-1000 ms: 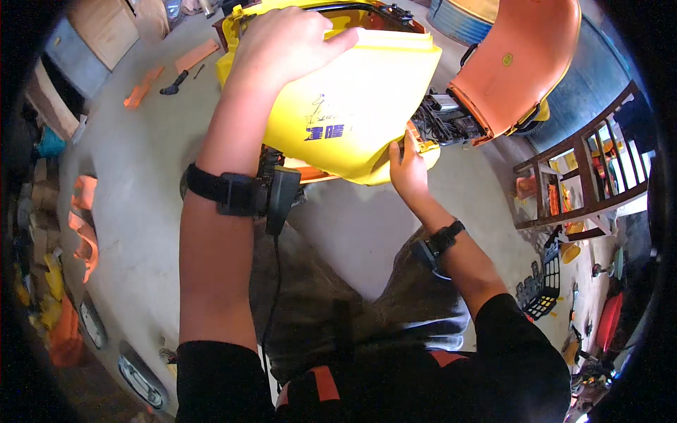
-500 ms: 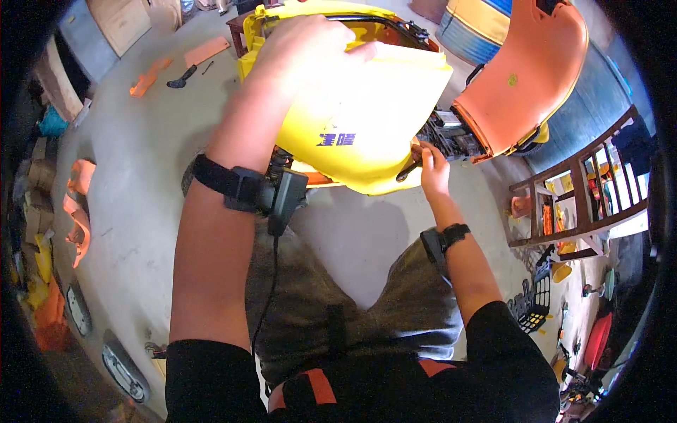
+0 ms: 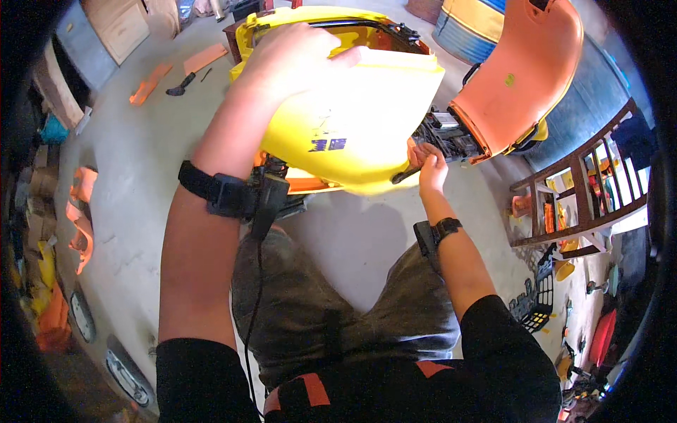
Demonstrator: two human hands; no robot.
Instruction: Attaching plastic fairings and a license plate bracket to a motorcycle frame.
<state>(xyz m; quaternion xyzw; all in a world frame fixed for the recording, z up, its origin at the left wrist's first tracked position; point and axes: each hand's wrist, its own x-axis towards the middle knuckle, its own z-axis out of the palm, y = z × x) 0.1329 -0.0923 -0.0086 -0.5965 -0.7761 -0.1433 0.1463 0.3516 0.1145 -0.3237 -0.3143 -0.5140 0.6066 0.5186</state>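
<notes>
My left hand [image 3: 300, 60] reaches across the top of a large, glossy yellow plastic panel [image 3: 338, 113], its fingers bent over the upper edge. Bright light washes out much of the panel, and dark printing marks its lower front. At the lower right corner, my right hand [image 3: 430, 166] is closed on a slim dark tool [image 3: 403, 175] with a rounded end, which lies against the panel's bottom edge. Behind the panel, a yellow body shell [image 3: 360, 15] has a dark-rimmed opening. Dark mechanical parts [image 3: 448, 130] show to the right of the panel.
A tall curved orange panel [image 3: 522, 84] rises at the right, before a blue and yellow drum [image 3: 469, 28]. Farther right is a wooden rack [image 3: 582, 190]. Orange pieces [image 3: 81, 225] and a black part [image 3: 181, 84] lie on the floor at left. A black cable [image 3: 259, 303] hangs from my left wrist.
The view has shifted slightly. My right hand has turned a little, and the dark tool's end has moved left and down along the panel edge. My left hand keeps its place on the panel.
</notes>
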